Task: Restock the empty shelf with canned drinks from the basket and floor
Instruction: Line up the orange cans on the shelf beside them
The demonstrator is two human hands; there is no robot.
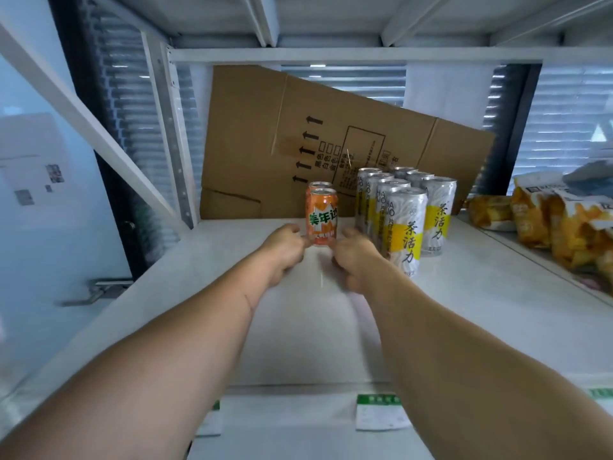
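Two orange cans stand one behind the other on the white shelf (199, 293); the front orange can (321, 216) has green lettering. My left hand (282, 250) and my right hand (356, 257) flank its base with curled fingers, touching it from either side. Just right of them stand several tall silver-and-yellow cans (406, 227) in two rows. The basket and the floor are out of view.
A flattened cardboard box (265, 144) leans against the back of the shelf behind the cans. Orange snack bags (544, 220) lie on the adjoining shelf at the right. A slanted white brace (83, 121) crosses the left side. Green price labels (378, 411) line the front edge.
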